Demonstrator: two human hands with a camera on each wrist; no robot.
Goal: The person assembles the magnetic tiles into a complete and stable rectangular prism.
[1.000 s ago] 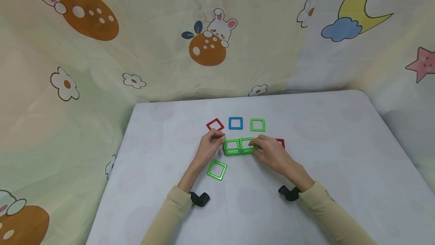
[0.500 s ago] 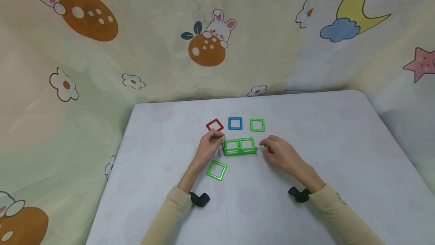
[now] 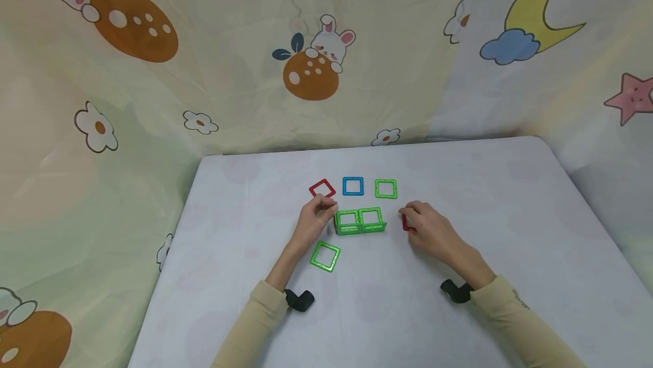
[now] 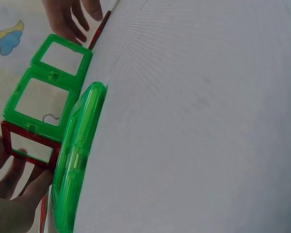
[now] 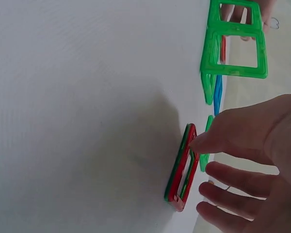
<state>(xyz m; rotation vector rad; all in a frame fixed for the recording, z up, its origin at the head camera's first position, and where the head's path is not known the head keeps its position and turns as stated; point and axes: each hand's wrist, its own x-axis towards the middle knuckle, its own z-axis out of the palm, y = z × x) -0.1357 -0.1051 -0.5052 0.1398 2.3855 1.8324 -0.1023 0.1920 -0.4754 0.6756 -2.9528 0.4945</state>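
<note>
My left hand [image 3: 317, 215] grips a small red magnetic tile [image 4: 56, 154] at the left end of a green structure; its fingers show behind the tile and through its window. The structure joins green square magnetic tiles [image 3: 360, 219], two standing side by side, with a green strip low in front of them. To the right, my right hand [image 3: 431, 232] is over another red magnetic tile [image 5: 173, 193], which lies against a green tile [image 5: 170, 182] on the table. The thumb reaches the red tile's edge, while the other fingers are spread loosely beyond it.
Behind the structure lie a red square tile [image 3: 317, 184], a blue one [image 3: 353, 178] and a green one [image 3: 386, 181]. Another green tile [image 3: 315, 252] is turned at an angle in front. A patterned cloth [image 3: 229, 73] hangs behind the white table [image 3: 229, 215].
My right hand has left the right end of the green structure and moved right to the red tile there, which has shifted slightly left. My left hand stays at its place.
</note>
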